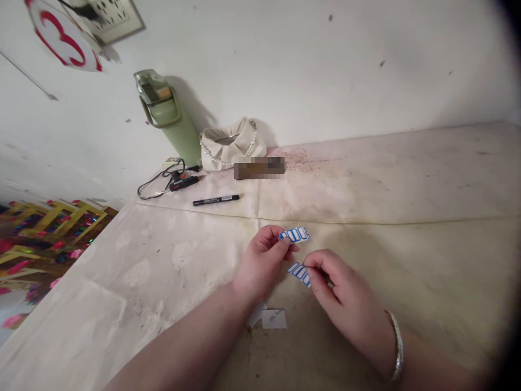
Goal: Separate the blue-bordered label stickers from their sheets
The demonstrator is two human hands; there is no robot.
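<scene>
- Both hands are pinched shut above the bench [407,179]: left hand [264,260] grips one label strip [295,234], right hand [342,298] another label strip [299,271].
- Thin sticky strips could curl, stick together, or tear if pulled unevenly.
- Paper scraps [273,319] underneath might catch on them.

My one camera sits on my head, looking forward and down across the table [407,179] toward its far edge and the wall [325,65]. It is close to my left hand [262,263] and right hand [345,301], low in view near the near edge.
</scene>
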